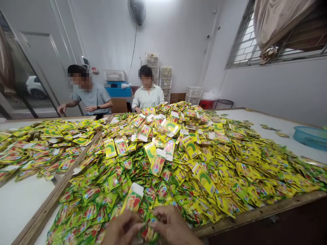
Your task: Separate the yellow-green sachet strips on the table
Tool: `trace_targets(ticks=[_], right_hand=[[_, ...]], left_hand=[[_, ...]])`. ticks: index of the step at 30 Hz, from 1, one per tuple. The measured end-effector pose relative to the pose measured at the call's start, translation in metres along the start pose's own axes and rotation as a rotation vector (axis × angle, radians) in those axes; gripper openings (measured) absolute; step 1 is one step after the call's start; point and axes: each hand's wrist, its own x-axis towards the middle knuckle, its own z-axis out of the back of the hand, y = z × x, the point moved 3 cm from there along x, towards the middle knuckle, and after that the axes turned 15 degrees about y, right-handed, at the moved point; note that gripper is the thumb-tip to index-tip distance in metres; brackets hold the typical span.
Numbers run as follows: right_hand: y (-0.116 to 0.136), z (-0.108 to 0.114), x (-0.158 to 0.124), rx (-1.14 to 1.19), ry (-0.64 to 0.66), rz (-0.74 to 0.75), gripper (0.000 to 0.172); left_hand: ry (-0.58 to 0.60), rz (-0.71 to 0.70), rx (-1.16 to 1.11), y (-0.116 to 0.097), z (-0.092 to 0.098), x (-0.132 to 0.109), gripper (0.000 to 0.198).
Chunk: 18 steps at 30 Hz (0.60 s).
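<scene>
At the near edge of the heap, my left hand and my right hand are closed, facing each other. Between their fingertips is a small green and red candy packet, pinched from both sides and partly covered by my fingers. A small yellow and green carton with a raised white flap stands tilted just beyond my left fingers. Whether that hand also grips it, I cannot tell. Around my hands lie loose candy packets, with flat cartons piled farther back.
Wooden rails edge the white table, and a divider separates more cartons at left. A blue basket sits at right. Across the table are two people, one in a grey-blue shirt, one in a white shirt. Crates stand behind.
</scene>
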Motion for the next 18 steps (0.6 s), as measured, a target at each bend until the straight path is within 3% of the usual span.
trace_targets(ticks=[3, 6, 9, 12, 15, 18], right_hand=[[0.011, 0.016, 0.024, -0.034, -0.256, 0.043, 0.023], [0.010, 0.018, 0.054, -0.038, -0.377, 0.064, 0.024], [-0.003, 0.011, 0.075, -0.062, -0.301, 0.025, 0.022], [-0.011, 0.011, 0.074, -0.098, -0.239, -0.003, 0.026], [-0.001, 0.015, 0.061, -0.181, -0.227, -0.002, 0.030], [0.017, 0.013, 0.054, -0.261, -0.212, 0.029, 0.022]], left_hand=[[-0.286, 0.117, 0.300, 0.009, 0.022, 0.009, 0.061], [-0.287, 0.161, 0.353, 0.020, 0.025, 0.017, 0.054], [-0.290, 0.133, 0.190, 0.024, 0.019, 0.015, 0.040], [-0.285, 0.097, -0.087, 0.025, 0.015, 0.009, 0.034], [-0.253, 0.035, -0.336, 0.023, 0.015, 0.006, 0.037], [-0.157, -0.009, -0.460, 0.018, 0.013, 0.010, 0.038]])
